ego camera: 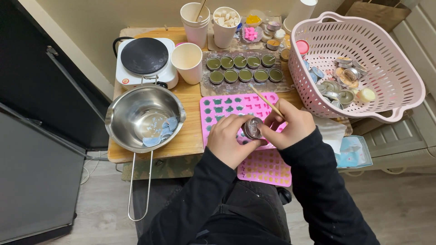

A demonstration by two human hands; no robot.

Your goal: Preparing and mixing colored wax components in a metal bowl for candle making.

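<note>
**Small Tin Held Over a Pink Mould, Containers Crowding the Table**

While the left hand is closing its fingers round a small round metal tin, the right hand is pinching a thin wooden stick and touching the tin's far side. Both hands are hovering just above a pink silicone mould, whose cavities are holding green fill on the left and lying bare on the right. What is sitting inside the tin cannot be told. A second pink mould is lying below the wrists, overhanging the table edge.

Behind the mould, nine little tins of dark green wax are sitting in two rows on a mottled board. A steel pot with a long wire handle is resting to the left, holding a few pale blue flakes at its bottom. Behind it a white hot plate with a black top is standing, and just beside that an empty cream paper cup. Farther back, stacked cups are holding a stick, and another cup is brimming with white cubes. A pink plastic basket on the right is holding loose empty tins and a pale candle.
</note>
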